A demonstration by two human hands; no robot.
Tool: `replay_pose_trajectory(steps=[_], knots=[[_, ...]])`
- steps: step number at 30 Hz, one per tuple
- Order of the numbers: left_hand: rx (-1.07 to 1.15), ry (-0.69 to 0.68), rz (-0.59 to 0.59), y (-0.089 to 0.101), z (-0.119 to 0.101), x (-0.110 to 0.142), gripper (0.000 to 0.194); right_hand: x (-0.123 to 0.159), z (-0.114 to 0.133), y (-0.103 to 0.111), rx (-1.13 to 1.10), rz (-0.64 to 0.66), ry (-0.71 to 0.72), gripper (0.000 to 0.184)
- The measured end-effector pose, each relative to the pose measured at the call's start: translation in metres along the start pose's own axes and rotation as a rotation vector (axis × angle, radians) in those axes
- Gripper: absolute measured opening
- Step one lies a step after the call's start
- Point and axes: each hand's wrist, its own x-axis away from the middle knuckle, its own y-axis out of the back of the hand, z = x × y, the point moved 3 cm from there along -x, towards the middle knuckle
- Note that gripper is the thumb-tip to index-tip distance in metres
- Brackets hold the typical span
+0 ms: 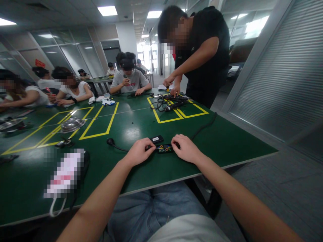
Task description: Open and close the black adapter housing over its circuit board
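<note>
On the green table in front of me lies an opened black power adapter [164,148], its circuit board with small coils facing up. My left hand [140,151] pinches the left end of it, where a short cable runs out to a black plug [110,142]. At the other end, the fingers of my right hand [186,148] are closed on the right edge of the casing. Just behind the board rests a black cover [156,138] with a white label. A dark cable [204,126] leads from behind my right hand toward the back right.
Tangled black cables [171,102] lie at the far side inside yellow tape, where a standing person [202,43] works with a tool. Left are a metal bowl [73,124] and a pixelated pouch-like item [67,173]. Gloves [109,102] lie farther back. Several seated people work opposite.
</note>
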Motion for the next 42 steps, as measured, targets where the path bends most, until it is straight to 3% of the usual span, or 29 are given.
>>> replay_pose_trajectory(steps=[10, 13, 17, 23, 27, 31, 35, 42], knots=[[-0.091, -0.059, 0.018, 0.004, -0.006, 0.002, 0.014, 0.0, 0.003, -0.001, 0.037, 0.061, 0.011, 0.016], [-0.147, -0.019, -0.064, 0.003, -0.005, 0.0, 0.013, 0.0, 0.004, -0.001, 0.058, 0.074, 0.013, 0.016], [-0.203, 0.077, -0.174, -0.002, 0.003, -0.003, 0.03, -0.001, 0.006, -0.003, 0.077, 0.081, 0.017, 0.016], [-0.219, 0.151, -0.176, -0.008, 0.017, -0.006, 0.029, -0.002, 0.008, -0.003, 0.066, 0.077, 0.009, 0.019], [-0.199, 0.072, -0.191, -0.003, 0.007, -0.003, 0.03, 0.0, 0.004, -0.002, 0.024, 0.048, -0.017, 0.017], [-0.169, -0.082, -0.139, -0.001, -0.013, 0.003, 0.034, 0.003, 0.0, -0.001, -0.033, 0.014, -0.028, 0.048], [-0.182, -0.201, -0.042, -0.003, -0.027, 0.006, 0.032, 0.007, 0.002, 0.001, -0.073, 0.005, 0.022, 0.063], [-0.248, -0.256, -0.06, -0.006, -0.028, 0.008, 0.031, 0.008, 0.014, 0.001, -0.051, 0.007, 0.144, 0.058]])
